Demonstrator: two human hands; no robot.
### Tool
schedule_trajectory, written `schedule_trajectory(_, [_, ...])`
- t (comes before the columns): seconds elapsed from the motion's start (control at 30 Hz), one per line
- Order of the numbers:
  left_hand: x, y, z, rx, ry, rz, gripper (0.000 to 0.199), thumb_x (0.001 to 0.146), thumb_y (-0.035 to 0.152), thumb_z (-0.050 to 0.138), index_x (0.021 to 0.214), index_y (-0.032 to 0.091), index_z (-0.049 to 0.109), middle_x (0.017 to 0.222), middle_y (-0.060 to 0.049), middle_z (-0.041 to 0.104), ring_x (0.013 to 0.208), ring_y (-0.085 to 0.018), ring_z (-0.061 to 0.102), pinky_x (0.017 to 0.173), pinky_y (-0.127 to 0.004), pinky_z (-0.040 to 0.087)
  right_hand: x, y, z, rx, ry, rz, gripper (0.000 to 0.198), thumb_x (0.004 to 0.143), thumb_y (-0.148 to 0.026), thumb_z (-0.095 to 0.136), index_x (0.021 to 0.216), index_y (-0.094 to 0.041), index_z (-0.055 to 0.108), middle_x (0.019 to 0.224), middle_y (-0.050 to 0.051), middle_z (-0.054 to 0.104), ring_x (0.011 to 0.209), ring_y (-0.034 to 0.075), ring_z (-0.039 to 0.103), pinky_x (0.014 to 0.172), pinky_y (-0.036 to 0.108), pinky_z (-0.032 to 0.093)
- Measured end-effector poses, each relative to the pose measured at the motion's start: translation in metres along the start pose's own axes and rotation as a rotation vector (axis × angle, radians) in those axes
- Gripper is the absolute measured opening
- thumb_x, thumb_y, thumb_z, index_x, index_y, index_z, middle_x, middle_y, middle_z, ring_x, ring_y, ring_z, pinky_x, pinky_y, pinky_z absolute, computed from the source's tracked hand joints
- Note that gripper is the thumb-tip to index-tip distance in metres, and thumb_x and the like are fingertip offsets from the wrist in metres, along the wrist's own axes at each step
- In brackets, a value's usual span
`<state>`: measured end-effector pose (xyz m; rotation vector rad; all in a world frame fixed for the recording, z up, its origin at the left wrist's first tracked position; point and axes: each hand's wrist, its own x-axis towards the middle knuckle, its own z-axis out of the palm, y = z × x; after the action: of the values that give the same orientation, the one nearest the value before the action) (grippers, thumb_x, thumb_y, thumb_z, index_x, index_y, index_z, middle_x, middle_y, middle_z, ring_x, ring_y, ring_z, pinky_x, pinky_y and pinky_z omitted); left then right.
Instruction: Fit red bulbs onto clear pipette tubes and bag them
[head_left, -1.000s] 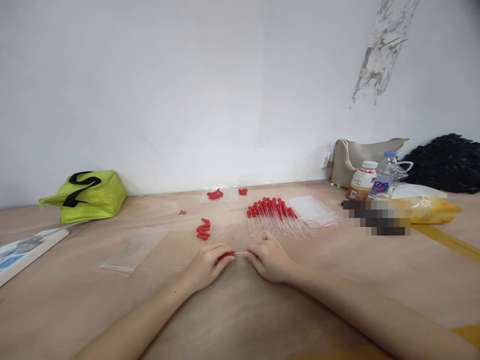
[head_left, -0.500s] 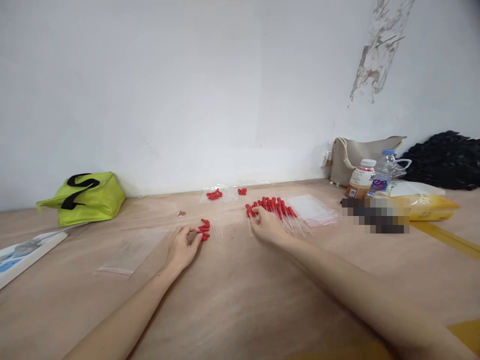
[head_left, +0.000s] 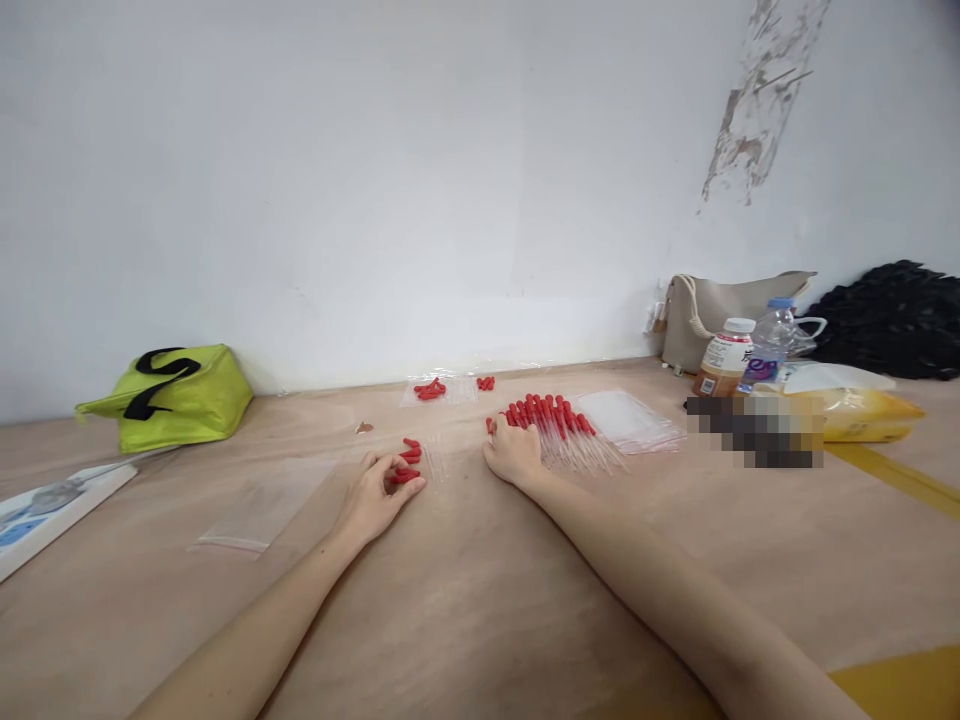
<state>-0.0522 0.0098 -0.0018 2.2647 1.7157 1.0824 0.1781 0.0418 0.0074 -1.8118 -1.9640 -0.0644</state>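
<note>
My left hand [head_left: 377, 495] is at a short column of red rubber bulbs [head_left: 410, 456], with thumb and forefinger closed around the nearest one. Just right of it lie several thin clear tubes [head_left: 435, 460] side by side. My right hand [head_left: 514, 450] is curled over the left end of a fanned row of droppers [head_left: 559, 415], clear tubes topped with red bulbs. A red bulb end shows beyond its fingers, which are closed on a dropper; most of that dropper is hidden by the hand.
A clear zip bag [head_left: 259, 510] lies left of my left hand. More red bulbs [head_left: 430, 390] and tubes sit by the wall. Stacked clear bags [head_left: 630, 420] lie right of the droppers. Bottles [head_left: 724, 360], a yellow tissue pack [head_left: 862, 405] and a green bag [head_left: 184, 400] stand farther out.
My right hand has shifted slightly left and toward me, its fingers curling over the row's left end. My left thumb has moved right along the nearest bulb.
</note>
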Motion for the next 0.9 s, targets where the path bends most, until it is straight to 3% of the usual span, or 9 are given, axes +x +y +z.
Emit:
schedule_trajectory(0.13, [0.001, 0.001, 0.001, 0.004, -0.015, -0.010, 0.024, 0.073, 0.043, 0.054, 0.075, 0.019, 0.055, 0.086, -0.002, 0.050, 0.067, -0.015, 0.057, 0.062, -0.028, 0.047, -0.002, -0.012, -0.002, 0.051, 0.035, -0.066, 0.020, 0.078, -0.025, 0.042, 0.093, -0.017, 0.053, 0.083, 0.007, 0.065, 0.081, 0.019, 0.057, 0.073, 0.032, 0.025])
schedule_trajectory(0.23, [0.000, 0.001, 0.002, 0.007, 0.003, 0.010, 0.018, 0.073, 0.037, 0.054, 0.074, 0.018, 0.055, 0.085, -0.003, 0.051, 0.070, -0.015, 0.057, 0.065, -0.028, 0.048, -0.001, -0.030, 0.005, 0.082, -0.012, -0.098, 0.018, 0.077, -0.026, 0.042, 0.080, -0.019, 0.059, 0.081, 0.005, 0.066, 0.080, 0.018, 0.057, 0.075, 0.033, 0.025])
schedule_trajectory(0.47, [0.000, -0.004, 0.003, -0.077, -0.014, 0.003, 0.012, 0.068, 0.015, 0.045, 0.077, 0.017, 0.054, 0.088, -0.003, 0.054, 0.077, -0.015, 0.059, 0.074, -0.027, 0.048, 0.010, -0.063, 0.019, 0.082, -0.119, 0.059, 0.029, 0.075, -0.036, 0.044, 0.084, -0.016, 0.063, 0.085, 0.012, 0.065, 0.082, 0.023, 0.058, 0.078, 0.037, 0.030])
schedule_trajectory(0.6, [0.000, -0.003, 0.002, -0.026, -0.007, -0.002, 0.011, 0.070, 0.027, 0.052, 0.066, 0.017, 0.053, 0.081, -0.003, 0.053, 0.069, -0.017, 0.058, 0.069, -0.032, 0.048, 0.015, -0.070, 0.017, 0.057, -0.172, 0.076, 0.027, 0.074, -0.030, 0.046, 0.085, -0.013, 0.064, 0.086, 0.015, 0.065, 0.082, 0.024, 0.059, 0.079, 0.039, 0.031])
schedule_trajectory(0.77, [-0.003, -0.006, 0.004, -0.117, 0.041, -0.092, 0.028, 0.069, 0.038, 0.059, 0.087, 0.017, 0.053, 0.088, -0.004, 0.055, 0.066, -0.014, 0.060, 0.064, -0.030, 0.051, 0.013, -0.073, 0.015, 0.040, -0.185, 0.045, 0.023, 0.074, -0.019, 0.045, 0.085, -0.011, 0.063, 0.088, 0.016, 0.064, 0.084, 0.024, 0.059, 0.081, 0.041, 0.029])
schedule_trajectory(0.9, [-0.003, -0.005, 0.004, -0.136, 0.071, -0.074, 0.029, 0.069, 0.041, 0.060, 0.085, 0.017, 0.061, 0.101, -0.007, 0.050, 0.082, -0.018, 0.059, 0.070, -0.031, 0.051, -0.003, -0.053, 0.003, 0.031, -0.112, -0.002, 0.026, 0.081, -0.023, 0.039, 0.092, -0.009, 0.058, 0.091, 0.016, 0.063, 0.087, 0.024, 0.057, 0.081, 0.039, 0.030])
